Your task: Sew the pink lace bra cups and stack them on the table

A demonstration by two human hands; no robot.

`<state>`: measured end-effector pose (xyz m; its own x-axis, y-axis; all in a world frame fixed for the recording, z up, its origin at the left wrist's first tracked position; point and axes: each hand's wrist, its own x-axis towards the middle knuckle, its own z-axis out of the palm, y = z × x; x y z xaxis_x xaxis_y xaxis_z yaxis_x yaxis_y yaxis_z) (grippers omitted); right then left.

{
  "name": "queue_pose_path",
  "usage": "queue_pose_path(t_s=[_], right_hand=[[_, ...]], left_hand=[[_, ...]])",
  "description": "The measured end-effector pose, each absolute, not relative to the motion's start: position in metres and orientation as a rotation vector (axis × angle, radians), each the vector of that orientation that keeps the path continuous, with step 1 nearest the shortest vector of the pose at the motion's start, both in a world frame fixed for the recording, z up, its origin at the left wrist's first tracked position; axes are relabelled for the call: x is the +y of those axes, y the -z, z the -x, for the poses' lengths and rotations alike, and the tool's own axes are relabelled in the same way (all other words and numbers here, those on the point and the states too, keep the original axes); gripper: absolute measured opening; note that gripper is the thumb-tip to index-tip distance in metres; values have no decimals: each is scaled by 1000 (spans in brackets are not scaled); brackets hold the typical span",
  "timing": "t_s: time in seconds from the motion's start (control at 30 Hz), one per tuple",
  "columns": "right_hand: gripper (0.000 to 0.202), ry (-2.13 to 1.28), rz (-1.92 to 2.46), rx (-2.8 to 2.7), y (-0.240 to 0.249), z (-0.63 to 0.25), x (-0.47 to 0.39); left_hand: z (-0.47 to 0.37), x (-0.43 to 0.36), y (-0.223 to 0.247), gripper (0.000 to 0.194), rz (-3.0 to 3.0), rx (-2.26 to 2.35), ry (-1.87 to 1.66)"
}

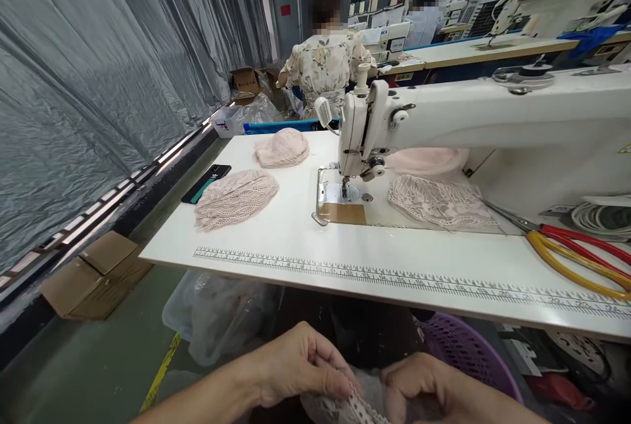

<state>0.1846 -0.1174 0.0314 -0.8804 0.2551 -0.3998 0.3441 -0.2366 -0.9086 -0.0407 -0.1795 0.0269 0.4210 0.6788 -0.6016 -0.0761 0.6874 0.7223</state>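
Note:
Below the table's front edge, my left hand (300,368) pinches a strip of pale lace (340,407) between thumb and fingers. My right hand (419,384) is closed on thin sheer fabric joined to or lying against that lace. The lower part of the lace runs out of view. Above and beyond my hands stands a white sewing machine (365,128), its needle area over a metal plate. Pink lace pieces (438,200) lie to the right of the needle, in front of a smooth pink fabric piece (426,160).
On the table's left sit a lace stack (236,199), a pink cup-shaped stack (283,148) and a dark phone (206,182). Scissors (566,243) with red and yellow handles lie at right. A purple basket (468,352) stands below. A co-worker (323,62) sits ahead, facing away.

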Motion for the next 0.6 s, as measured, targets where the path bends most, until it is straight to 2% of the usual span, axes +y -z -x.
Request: queue_pose_path(t_s=[0.33, 0.5, 0.6], right_hand=[[37, 2449, -852, 1750, 6, -178, -123], [46, 2458, -875, 1744, 4, -181, -122], [46, 2469, -923, 1771, 3, -183, -123]], left_hand=[[36, -188, -7, 57, -601, 1133, -495], [27, -193, 2, 39, -657, 1199, -477], [25, -192, 2, 36, -683, 1192, -506]])
